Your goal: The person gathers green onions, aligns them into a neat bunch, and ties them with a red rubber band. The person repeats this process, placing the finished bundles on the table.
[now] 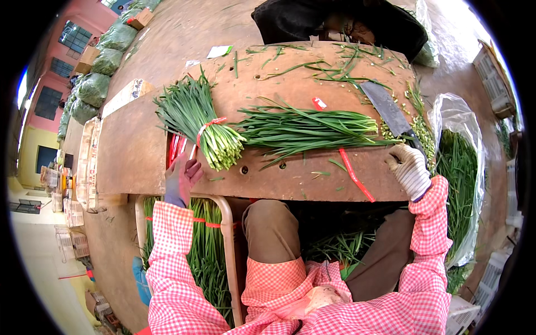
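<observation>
My left hand [184, 176], in a thin purplish glove, has its fingers apart beside red printed tie strips [175, 146] at a cut-out in the wooden board. Just beyond it lies a bundle of garlic chives [201, 121] bound with a red tie, pale cut ends towards me. My right hand [409, 169], in a striped knit glove, has curled fingers against the handle of a cleaver [387, 106]; whether it grips the handle is unclear. Between the hands, loose green chives [310, 125] lie across the board, with a red strip [356, 173] partly under them.
Trimmed stem ends [423, 138] litter the board's right edge. A clear plastic bag [477, 167] of greens stands at right. Below left, a crate [228, 234] holds tied chives. A dark-clothed person [293, 21] is across the board. Green sacks [106, 63] line the far wall.
</observation>
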### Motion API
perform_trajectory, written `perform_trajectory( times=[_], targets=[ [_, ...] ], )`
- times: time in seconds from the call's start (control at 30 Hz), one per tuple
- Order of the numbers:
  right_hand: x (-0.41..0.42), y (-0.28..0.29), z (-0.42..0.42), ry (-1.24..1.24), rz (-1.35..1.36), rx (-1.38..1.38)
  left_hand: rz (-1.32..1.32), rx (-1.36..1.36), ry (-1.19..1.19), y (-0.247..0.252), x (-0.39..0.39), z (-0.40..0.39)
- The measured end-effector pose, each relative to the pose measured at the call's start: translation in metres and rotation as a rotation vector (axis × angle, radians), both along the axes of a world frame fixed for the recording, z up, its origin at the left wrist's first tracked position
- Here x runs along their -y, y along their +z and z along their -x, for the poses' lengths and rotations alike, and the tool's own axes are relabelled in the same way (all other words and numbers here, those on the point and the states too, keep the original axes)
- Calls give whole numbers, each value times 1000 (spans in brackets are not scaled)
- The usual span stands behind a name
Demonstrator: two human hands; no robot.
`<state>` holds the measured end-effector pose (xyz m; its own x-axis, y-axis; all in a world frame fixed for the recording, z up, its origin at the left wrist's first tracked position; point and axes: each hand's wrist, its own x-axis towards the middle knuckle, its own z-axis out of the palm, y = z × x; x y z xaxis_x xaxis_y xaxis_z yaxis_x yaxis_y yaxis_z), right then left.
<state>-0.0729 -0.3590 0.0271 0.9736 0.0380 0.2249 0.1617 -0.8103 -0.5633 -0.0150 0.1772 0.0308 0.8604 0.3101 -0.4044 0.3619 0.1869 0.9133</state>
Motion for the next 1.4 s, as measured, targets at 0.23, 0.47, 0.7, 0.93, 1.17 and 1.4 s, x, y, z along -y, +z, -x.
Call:
perform_trajectory(
  times=[0.23,0.47,0.7,0.93,1.17,1.4],
  targets=[
    [-33,16,-6,97,42,15,50,-145,-77,8,36,-60],
    [-83,25,-10,167,-40,-9,467,42,-223,-38,10,-86],
    [-167,79,-24,330,-330,230,535,192,-361,52,37,-32],
    [-252,94,-6,347,-371,143,513,414,-248,79,79,33],
    [-168,51,49,264,-196,-14,684,469,-337,60,72,63],
    [-216,125,71,469,-733,-233,593,552,-210,47,102,82]
  ],
)
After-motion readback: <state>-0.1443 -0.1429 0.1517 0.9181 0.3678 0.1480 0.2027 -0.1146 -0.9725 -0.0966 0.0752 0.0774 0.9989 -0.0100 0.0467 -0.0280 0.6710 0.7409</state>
